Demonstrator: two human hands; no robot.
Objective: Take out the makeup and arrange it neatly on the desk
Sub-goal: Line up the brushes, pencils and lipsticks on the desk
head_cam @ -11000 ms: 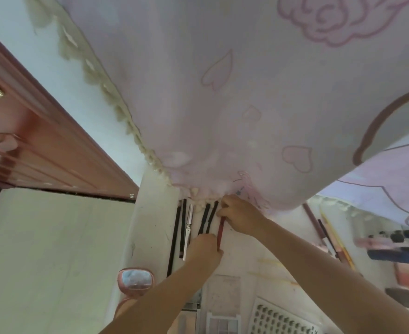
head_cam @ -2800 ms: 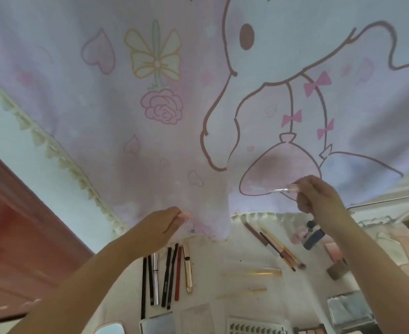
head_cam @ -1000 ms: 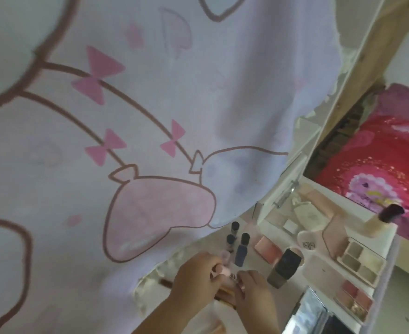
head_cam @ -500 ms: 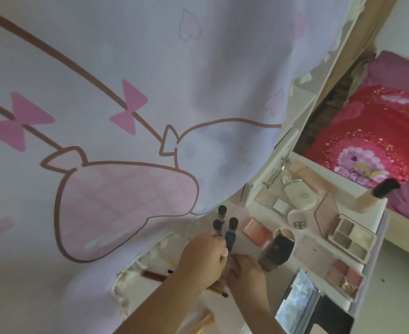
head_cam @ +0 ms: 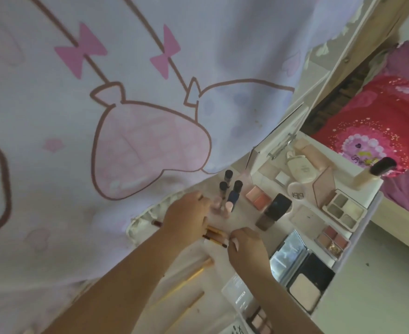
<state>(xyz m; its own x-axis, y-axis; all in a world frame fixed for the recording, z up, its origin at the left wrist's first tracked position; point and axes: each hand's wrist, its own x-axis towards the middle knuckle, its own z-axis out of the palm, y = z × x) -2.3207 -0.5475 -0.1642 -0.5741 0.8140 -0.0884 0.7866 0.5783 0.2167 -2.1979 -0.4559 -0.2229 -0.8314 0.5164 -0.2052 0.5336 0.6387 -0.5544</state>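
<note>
On the white desk [head_cam: 243, 216], my left hand [head_cam: 186, 214] lies over a small bundle of thin makeup pencils [head_cam: 215, 234], its fingers curled down around them. At the bundle's near ends, my right hand [head_cam: 245, 245] pinches them with curled fingertips. Just beyond my left hand, several small dark-capped tubes [head_cam: 232, 192] stand upright in a cluster. A dark square bottle [head_cam: 273, 212] lies beside them, with a pink blush pan [head_cam: 258, 197] behind it.
A printed pink curtain [head_cam: 150, 68] hangs over the desk's far-left side. Right of the hands lie a four-pan palette [head_cam: 343, 210], an open black compact [head_cam: 306, 273] and a white tray [head_cam: 266, 168] of items. Gold-handled brushes [head_cam: 191, 276] lie near my left arm. A red bedspread [head_cam: 379, 116] is beyond.
My view swung from the pencils at the desk's left to its right side. Both hands drew back from the upright tubes to the pencil bundle; the right hand moved nearer.
</note>
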